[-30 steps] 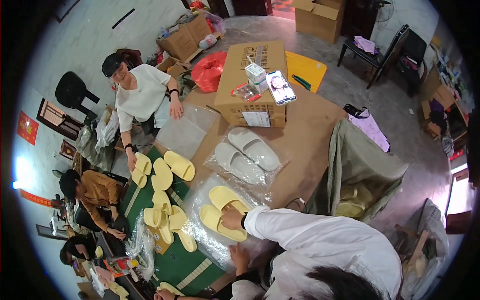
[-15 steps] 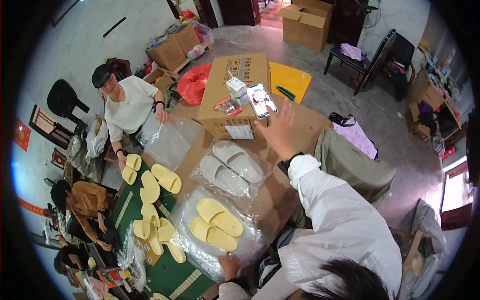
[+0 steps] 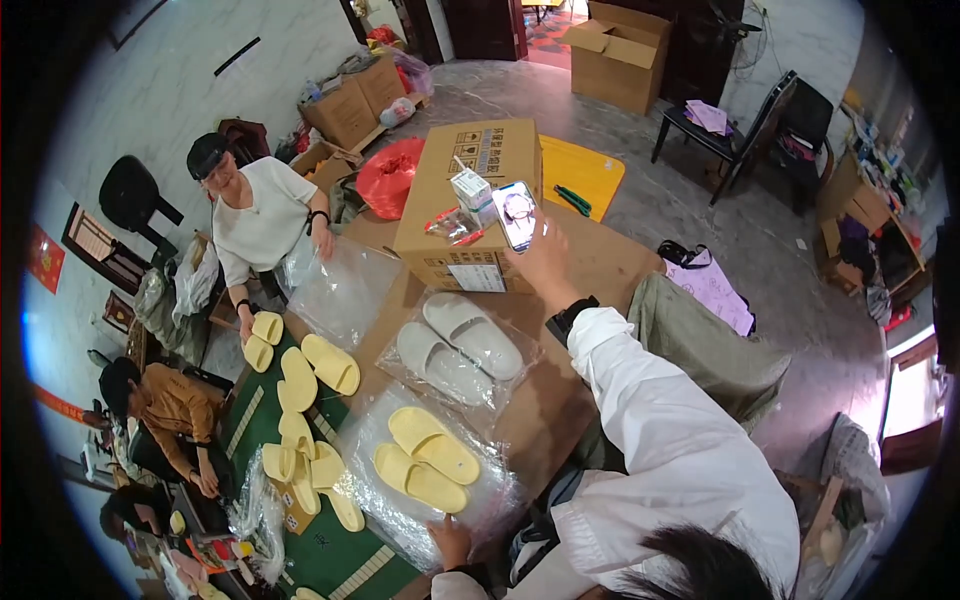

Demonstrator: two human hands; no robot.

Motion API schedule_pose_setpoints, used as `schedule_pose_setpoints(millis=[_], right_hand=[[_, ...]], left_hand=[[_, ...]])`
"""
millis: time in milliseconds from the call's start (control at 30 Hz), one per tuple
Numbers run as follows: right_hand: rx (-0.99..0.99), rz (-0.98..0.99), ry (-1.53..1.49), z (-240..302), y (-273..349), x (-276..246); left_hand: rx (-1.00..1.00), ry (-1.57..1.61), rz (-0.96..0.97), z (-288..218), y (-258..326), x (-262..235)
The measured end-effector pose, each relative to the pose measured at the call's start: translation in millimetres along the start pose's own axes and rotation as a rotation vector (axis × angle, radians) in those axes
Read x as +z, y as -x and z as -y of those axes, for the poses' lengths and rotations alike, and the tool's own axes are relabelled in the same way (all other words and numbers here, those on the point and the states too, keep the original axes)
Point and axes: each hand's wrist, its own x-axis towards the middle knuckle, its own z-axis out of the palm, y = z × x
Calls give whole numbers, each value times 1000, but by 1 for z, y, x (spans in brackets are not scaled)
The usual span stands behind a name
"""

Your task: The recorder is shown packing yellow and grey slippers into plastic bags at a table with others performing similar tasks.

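Note:
My right hand [image 3: 543,258] is closed around the lower right edge of a smartphone [image 3: 516,213] with a lit screen, at the near right corner of the top of a cardboard carton [image 3: 466,150]. My left hand [image 3: 451,542] rests with its fingers apart at the near edge of a stack of clear plastic bags [image 3: 385,520]. A pair of pale yellow slippers [image 3: 428,460] lies on that stack. Just beyond, grey slippers [image 3: 460,348] lie in a clear bag. Beside the phone on the carton are a small white box [image 3: 472,190] and a red-and-clear packet [image 3: 454,228].
Several yellow slippers [image 3: 297,380] lie on the green table [image 3: 330,550] to the left. A co-worker in white [image 3: 262,205] stands at the far left, touching slippers and plastic film [image 3: 345,285]. A green cutter [image 3: 573,200] sits on a yellow board [image 3: 597,165].
My right hand has moved left onto the phone and closed on it; before, its fingers were spread beside it. My left hand stays by the bag stack. The view has shifted slightly.

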Motion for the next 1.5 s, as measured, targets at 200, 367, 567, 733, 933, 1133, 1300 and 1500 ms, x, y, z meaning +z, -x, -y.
schedule_pose_setpoints(millis=[200,367,567,733,933,1133,1300,1500], right_hand=[[-55,59,-29,-13,-14,-3],[-182,190,100,-11,-21,-9],[-124,166,70,-11,-23,-10],[-75,250,42,-12,-25,-19],[-201,-298,-158,26,50,-9],[-538,682,-409,76,270,-13],[-683,1187,-194,112,354,18],[-777,1209,-152,148,366,51]], left_hand=[[66,-41,-6,2,1,6],[107,-136,72,-4,3,-2],[-30,1,50,-17,6,-11],[66,-68,83,-22,5,-17],[193,-320,-39,28,19,26],[176,-107,38,-28,33,-25],[232,-143,85,-12,32,-18],[410,-214,-8,16,26,12]])
